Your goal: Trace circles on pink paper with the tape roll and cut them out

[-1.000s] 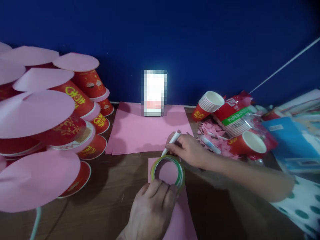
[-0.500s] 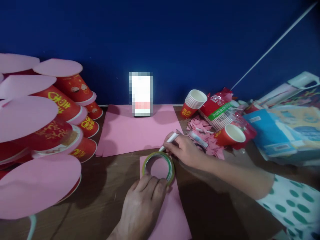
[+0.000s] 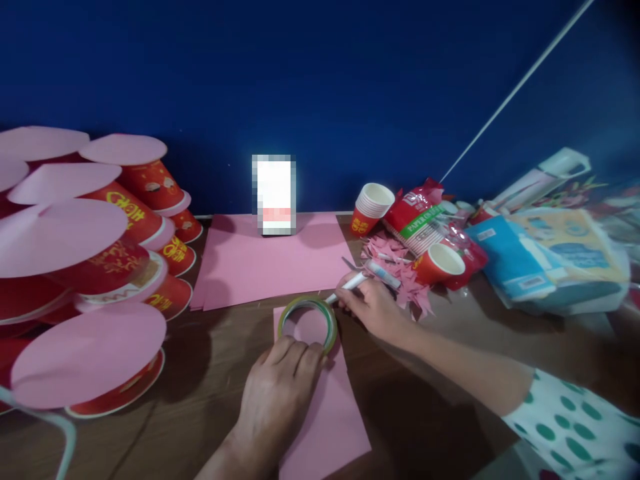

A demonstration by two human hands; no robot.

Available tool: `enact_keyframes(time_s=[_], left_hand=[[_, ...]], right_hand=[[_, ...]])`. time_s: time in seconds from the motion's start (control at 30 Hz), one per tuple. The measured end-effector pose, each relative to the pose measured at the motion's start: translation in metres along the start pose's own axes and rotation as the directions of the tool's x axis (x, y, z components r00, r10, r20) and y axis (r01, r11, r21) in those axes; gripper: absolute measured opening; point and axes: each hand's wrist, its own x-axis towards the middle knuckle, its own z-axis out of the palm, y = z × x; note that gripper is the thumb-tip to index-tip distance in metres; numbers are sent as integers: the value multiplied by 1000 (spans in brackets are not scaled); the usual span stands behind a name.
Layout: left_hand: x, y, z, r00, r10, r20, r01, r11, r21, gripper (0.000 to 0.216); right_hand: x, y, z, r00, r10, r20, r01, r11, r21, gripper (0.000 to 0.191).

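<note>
A green tape roll (image 3: pixel 307 321) lies flat on a narrow pink paper sheet (image 3: pixel 326 413) on the brown table. My left hand (image 3: pixel 278 390) presses its fingertips down on the near side of the roll. My right hand (image 3: pixel 371 307) grips a white pen (image 3: pixel 349 287) with its tip at the roll's far right rim. A larger stack of pink paper (image 3: pixel 265 260) lies behind the roll.
Red paper cups topped with pink paper discs (image 3: pixel 90 267) pile up at the left. A stack of cups (image 3: pixel 369 207), a cup packet (image 3: pixel 420 217), a lone cup (image 3: pixel 439 263), pink scraps (image 3: pixel 395 263) and books (image 3: pixel 545 263) fill the right. A pixelated bright rectangle (image 3: pixel 274 195) stands against the blue wall.
The pen tip has moved round the roll's rim from the far side toward the right. The view has shifted right, so everything sits further left in frame. My left hand still holds the roll down.
</note>
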Motion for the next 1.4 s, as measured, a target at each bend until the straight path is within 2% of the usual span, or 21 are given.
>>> enact_keyframes(time_s=[0.17,0.37,0.6,1.07,1.4], left_hand=[[0,0,0,1000,-2,22,2,1000,7,11],[0,0,1,999,-7,31,7,1000,11,11],[0,-1,1,1000,7,-9,-6,999,39,12],[2,0,0,1000,16,-17,-15,998,64,16],[3,2,-4,999,37,-11,-36,997,73,23]], right_hand=[[-15,-2,0,998,21,-62,-24,999,-45,19],[-32,3,6,992,-26,-123,19,998,-56,21],[-48,0,11,985,-5,-175,-9,997,-79,20],[-73,-2,27,978,41,-205,-44,999,-11,21],[-87,-5,37,965,0,-264,-21,997,-78,18]])
